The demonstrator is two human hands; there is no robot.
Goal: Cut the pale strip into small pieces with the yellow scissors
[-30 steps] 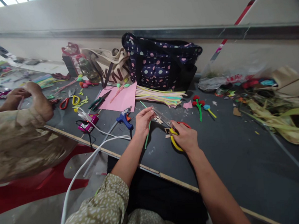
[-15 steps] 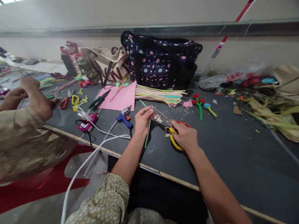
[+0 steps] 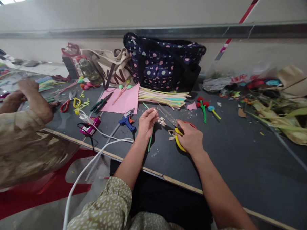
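Observation:
My right hand (image 3: 191, 137) grips scissors with red and yellow handles (image 3: 179, 143); their blades (image 3: 167, 115) point up and left. My left hand (image 3: 146, 122) pinches a small pale piece near the blade tips, and a green pipe cleaner (image 3: 151, 141) runs under that hand. Small tan cut scraps (image 3: 162, 121) lie on the dark table (image 3: 236, 158) between my hands.
A blue glue gun (image 3: 127, 121), a pink sheet (image 3: 124, 100), a bundle of pastel pipe cleaners (image 3: 165, 98) and a dotted bag (image 3: 163, 63) lie beyond my hands. Small pompom flowers (image 3: 203, 107) sit to the right. Another person's hands (image 3: 22, 95) work at far left. Dry husks (image 3: 283, 119) fill the right.
The scissor blades have shifted slightly away from my left hand, and my right hand has moved a little up. The other person's hands at the left have shifted slightly.

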